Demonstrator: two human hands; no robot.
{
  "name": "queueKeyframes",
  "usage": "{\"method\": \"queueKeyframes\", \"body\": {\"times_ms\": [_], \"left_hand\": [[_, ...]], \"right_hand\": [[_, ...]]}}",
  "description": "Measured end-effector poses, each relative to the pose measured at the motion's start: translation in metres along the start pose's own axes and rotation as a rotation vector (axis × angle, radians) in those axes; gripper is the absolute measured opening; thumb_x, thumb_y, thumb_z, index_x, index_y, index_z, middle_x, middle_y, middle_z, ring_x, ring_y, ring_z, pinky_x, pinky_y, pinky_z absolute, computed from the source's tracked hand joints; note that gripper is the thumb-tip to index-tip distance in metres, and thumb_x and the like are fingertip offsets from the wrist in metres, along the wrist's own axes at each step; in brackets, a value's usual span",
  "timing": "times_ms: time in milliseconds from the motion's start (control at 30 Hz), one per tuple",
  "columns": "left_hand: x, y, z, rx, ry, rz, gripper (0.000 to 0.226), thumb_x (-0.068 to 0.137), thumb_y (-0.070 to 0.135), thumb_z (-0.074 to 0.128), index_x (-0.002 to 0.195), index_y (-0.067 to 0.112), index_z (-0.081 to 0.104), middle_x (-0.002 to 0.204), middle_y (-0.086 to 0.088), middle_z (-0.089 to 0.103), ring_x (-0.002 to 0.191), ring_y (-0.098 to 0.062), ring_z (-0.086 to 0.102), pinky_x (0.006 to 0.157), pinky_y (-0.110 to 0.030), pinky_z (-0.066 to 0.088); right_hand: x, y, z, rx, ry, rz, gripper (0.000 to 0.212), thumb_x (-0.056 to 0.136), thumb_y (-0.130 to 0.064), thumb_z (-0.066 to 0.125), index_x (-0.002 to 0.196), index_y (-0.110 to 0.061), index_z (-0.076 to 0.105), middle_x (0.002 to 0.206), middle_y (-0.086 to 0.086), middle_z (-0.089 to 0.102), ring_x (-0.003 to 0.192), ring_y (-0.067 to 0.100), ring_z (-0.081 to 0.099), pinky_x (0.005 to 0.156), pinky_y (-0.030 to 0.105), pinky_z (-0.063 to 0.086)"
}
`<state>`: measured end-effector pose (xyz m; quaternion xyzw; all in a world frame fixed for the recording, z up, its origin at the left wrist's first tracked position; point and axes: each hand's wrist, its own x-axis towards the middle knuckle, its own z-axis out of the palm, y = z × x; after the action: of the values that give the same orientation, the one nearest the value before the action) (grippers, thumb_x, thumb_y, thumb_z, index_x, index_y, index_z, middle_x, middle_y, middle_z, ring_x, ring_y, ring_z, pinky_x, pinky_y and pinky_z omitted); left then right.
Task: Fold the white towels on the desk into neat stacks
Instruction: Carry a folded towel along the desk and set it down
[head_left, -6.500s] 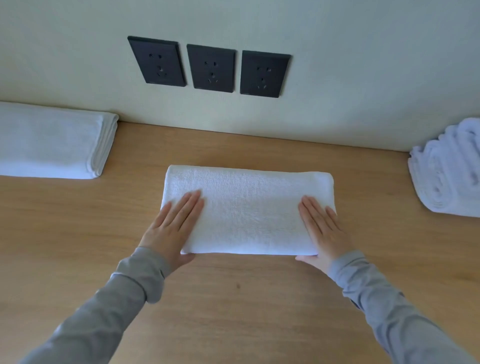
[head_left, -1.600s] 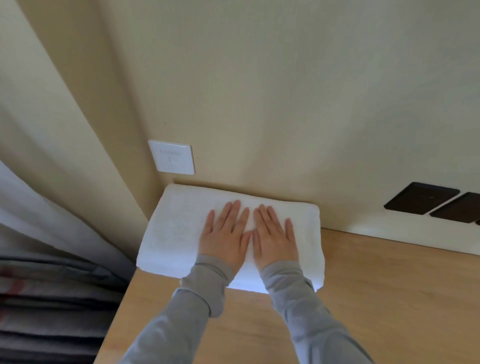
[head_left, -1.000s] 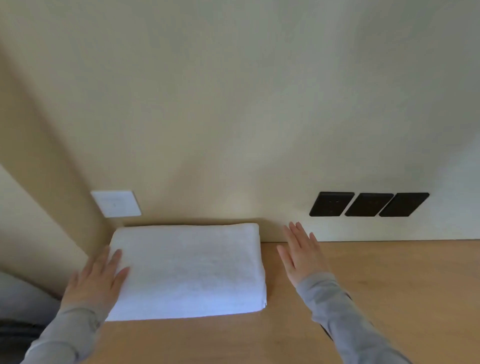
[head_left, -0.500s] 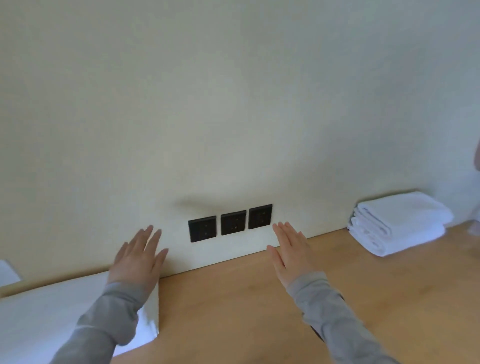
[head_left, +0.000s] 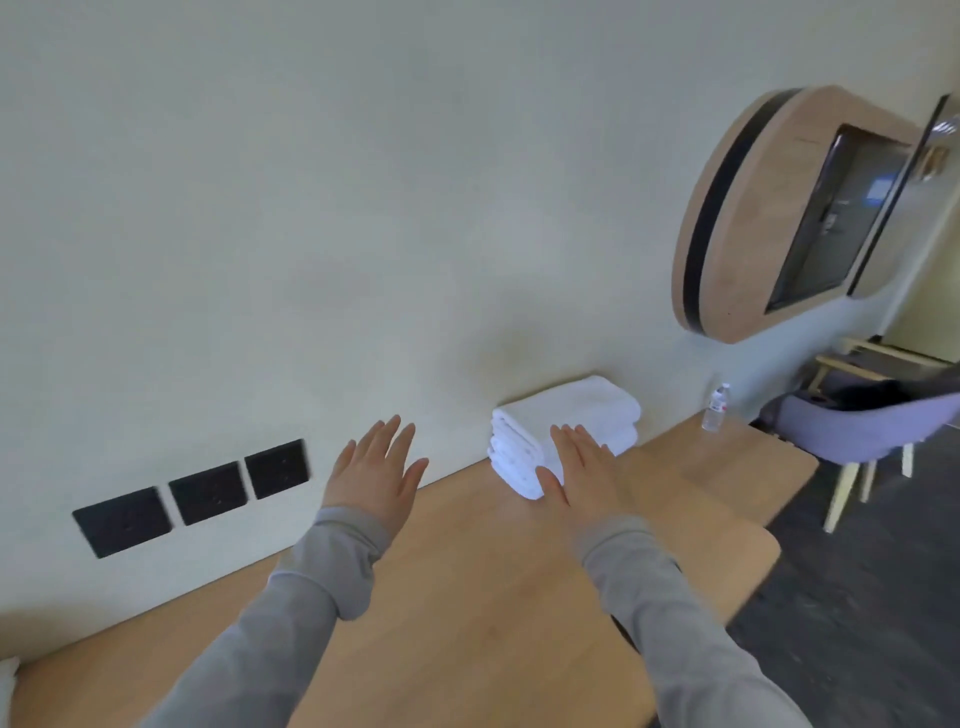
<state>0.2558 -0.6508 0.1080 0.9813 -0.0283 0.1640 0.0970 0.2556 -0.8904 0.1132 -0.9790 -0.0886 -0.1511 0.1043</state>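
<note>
towels (head_left: 571, 415) just beyond right fingers (head_left: 571, 441).

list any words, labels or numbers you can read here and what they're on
None can be read.
water bottle: it has a label with a red band, too small and blurred to read.
mirror: a blue sign shows in the reflection, its text blurred.
black wall sockets: no markings legible.

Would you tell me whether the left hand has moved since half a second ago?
Yes: the left hand went from left of the three black wall sockets to their right.
</note>
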Motion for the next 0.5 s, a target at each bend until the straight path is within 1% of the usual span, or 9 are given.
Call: {"method": "queueKeyframes", "body": {"times_ms": [133, 233, 367, 500], "left_hand": [[0.030, 0.048, 0.038, 0.007, -0.030, 0.063, 0.054, 0.099, 0.044, 0.021, 0.149, 0.027, 0.013, 0.158, 0.009, 0.008, 0.145, -0.009, 0.005, 0.117, -0.032, 0.006], [0.052, 0.074, 0.071, 0.010, -0.058, 0.075, 0.053, 0.099, 0.044, 0.020, 0.149, 0.028, 0.011, 0.158, 0.009, 0.007, 0.145, -0.008, 0.004, 0.117, -0.033, 0.005], [0.094, 0.090, 0.113, -0.139, -0.074, -0.036, 0.051, 0.099, 0.041, 0.025, 0.148, 0.025, 0.019, 0.156, 0.007, 0.018, 0.145, -0.012, 0.010, 0.117, -0.033, 0.008], [0.140, 0.098, 0.156, -0.200, -0.108, -0.132, 0.051, 0.099, 0.040, 0.027, 0.147, 0.023, 0.023, 0.155, 0.005, 0.023, 0.144, -0.014, 0.016, 0.117, -0.033, 0.014]], "right_hand": [[0.016, 0.063, -0.003, -0.080, -0.039, 0.083, 0.055, 0.100, -0.039, 0.026, 0.149, -0.016, 0.013, 0.157, 0.000, 0.014, 0.145, 0.014, 0.008, 0.117, 0.032, 0.012], [0.041, 0.104, 0.004, -0.159, -0.102, 0.091, 0.056, 0.100, -0.039, 0.025, 0.149, -0.015, 0.012, 0.157, 0.000, 0.015, 0.145, 0.014, 0.009, 0.116, 0.034, 0.014], [0.090, 0.153, 0.028, -0.185, -0.157, 0.094, 0.054, 0.100, -0.035, 0.027, 0.149, -0.014, 0.015, 0.156, 0.002, 0.019, 0.145, 0.015, 0.011, 0.117, 0.034, 0.013], [0.139, 0.192, 0.063, -0.177, -0.214, 0.095, 0.054, 0.100, -0.036, 0.028, 0.148, -0.015, 0.016, 0.155, 0.002, 0.021, 0.145, 0.016, 0.013, 0.117, 0.033, 0.013]]}}
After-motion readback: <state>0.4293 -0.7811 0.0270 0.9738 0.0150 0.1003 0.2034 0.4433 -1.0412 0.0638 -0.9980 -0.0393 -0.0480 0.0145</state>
